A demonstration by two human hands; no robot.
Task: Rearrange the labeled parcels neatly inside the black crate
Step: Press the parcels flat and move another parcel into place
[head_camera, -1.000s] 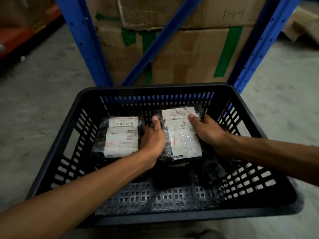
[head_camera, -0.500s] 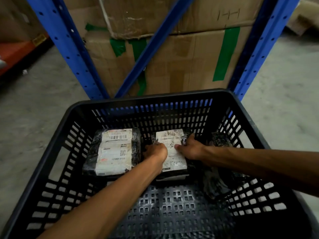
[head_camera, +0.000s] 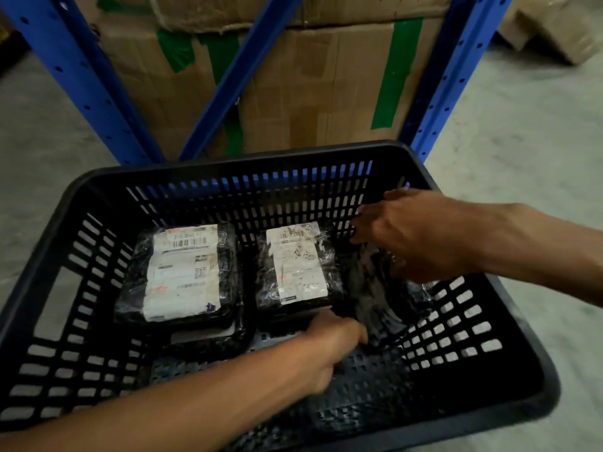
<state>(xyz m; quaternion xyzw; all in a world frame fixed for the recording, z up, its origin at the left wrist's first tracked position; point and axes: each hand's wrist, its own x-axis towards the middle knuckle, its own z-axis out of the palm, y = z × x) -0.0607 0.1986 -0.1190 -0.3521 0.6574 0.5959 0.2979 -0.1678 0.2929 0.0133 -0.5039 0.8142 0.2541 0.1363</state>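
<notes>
A black slotted crate (head_camera: 228, 164) stands on the floor. Two black-wrapped parcels with white labels lie flat side by side at its far end: the left parcel (head_camera: 182, 272) and the middle parcel (head_camera: 298, 264). A third black parcel (head_camera: 375, 298) stands tilted on edge against the right wall, no label showing. My left hand (head_camera: 332, 344) is low at that parcel's near bottom corner, fingers curled against it. My right hand (head_camera: 411, 233) reaches over its top edge, fingers spread and touching the wrap. Whether either hand grips it is unclear.
Blue steel rack posts (head_camera: 78, 79) and a diagonal brace (head_camera: 235, 76) rise just behind the crate, with large cardboard boxes (head_camera: 310, 93) taped in green behind them. Grey concrete floor (head_camera: 522, 141) lies on both sides. More cardboard (head_camera: 548, 27) lies at the far right.
Both hands have left the middle labelled parcel and moved right to the tilted parcel. The middle parcel now lies flat beside the left one. The camera has moved closer.
</notes>
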